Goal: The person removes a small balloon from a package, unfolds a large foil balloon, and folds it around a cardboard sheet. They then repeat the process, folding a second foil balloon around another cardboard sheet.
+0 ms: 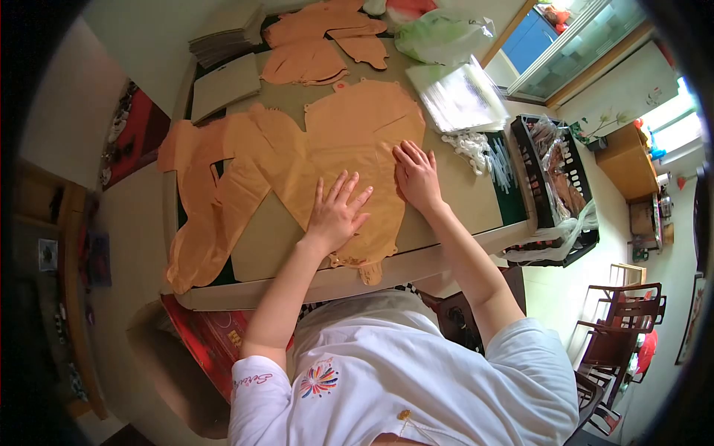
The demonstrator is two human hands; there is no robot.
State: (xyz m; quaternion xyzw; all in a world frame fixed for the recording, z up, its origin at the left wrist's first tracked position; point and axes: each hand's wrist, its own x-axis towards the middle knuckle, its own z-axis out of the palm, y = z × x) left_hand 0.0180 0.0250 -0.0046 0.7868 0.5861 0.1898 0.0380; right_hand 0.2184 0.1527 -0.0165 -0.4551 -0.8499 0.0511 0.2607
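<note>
A flat, orange foil balloon [357, 160] lies spread over the table in front of me, its small tab hanging at the near edge. My left hand [336, 215] rests palm down on its lower middle, fingers spread. Farther right, my right hand [418, 177] lies on the balloon near its right edge, fingers close together and slightly bent; nothing shows in its grip. More flat orange foil [208, 223] spreads out to the left, overlapping this piece. At the far side lies another stack of orange foil shapes [305, 59].
Grey cardboard sheets [227, 85] lie at the far left. Clear plastic sleeves [461, 97], a green-white plastic bag [439, 37], white ties [468, 149] and pale sticks [502, 167] are to the right. A black crate [547, 171] with packets stands beside the table's right edge.
</note>
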